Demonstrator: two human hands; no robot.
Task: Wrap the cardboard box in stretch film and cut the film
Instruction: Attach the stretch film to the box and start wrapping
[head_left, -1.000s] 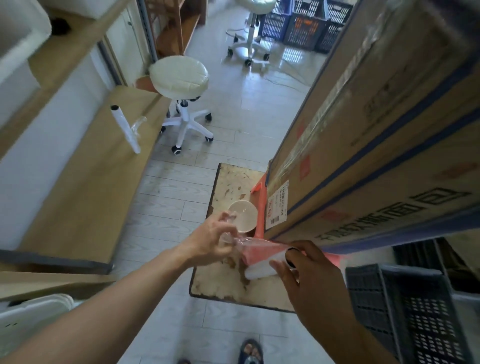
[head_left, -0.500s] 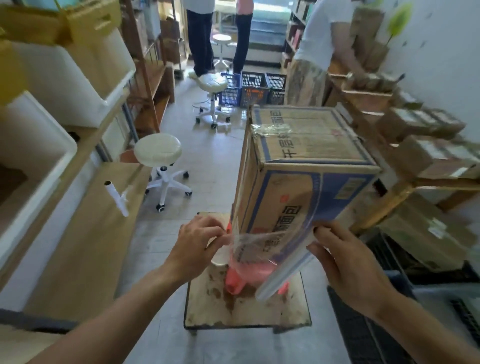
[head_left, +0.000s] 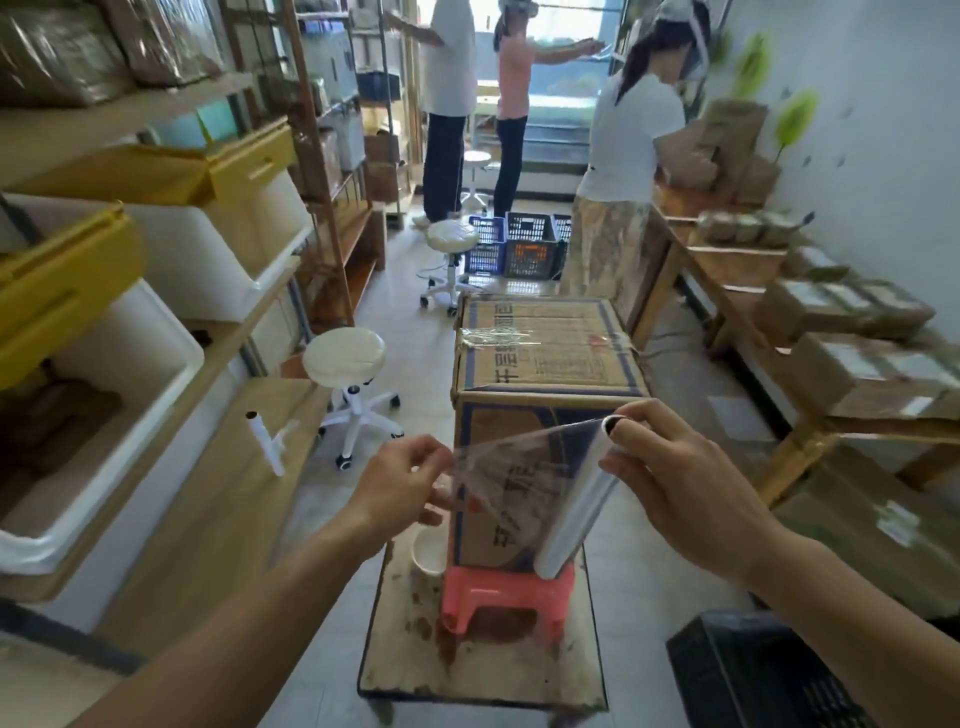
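Observation:
A tall cardboard box (head_left: 545, 358) with blue printing stands upright on a pink plastic stool (head_left: 506, 592), which sits on a worn low table (head_left: 483, 670). A strip of film crosses the box's top. My right hand (head_left: 670, 483) grips a roll of stretch film (head_left: 576, 519), tilted, in front of the box's near face. My left hand (head_left: 400, 480) pinches the free edge of the film sheet (head_left: 511, 473), stretched between both hands, level with the box's upper front.
A white cup (head_left: 428, 551) stands on the table left of the stool. Shelves with white and yellow bins (head_left: 156, 270) line the left. White stools (head_left: 345, 358), blue crates (head_left: 524, 244), a dark crate (head_left: 753, 670), a box-laden bench (head_left: 841, 332). Three people stand beyond.
The view has pulled back and risen from the box's lower side to its front. Both hands have lifted, and the film is pulled out wider between them.

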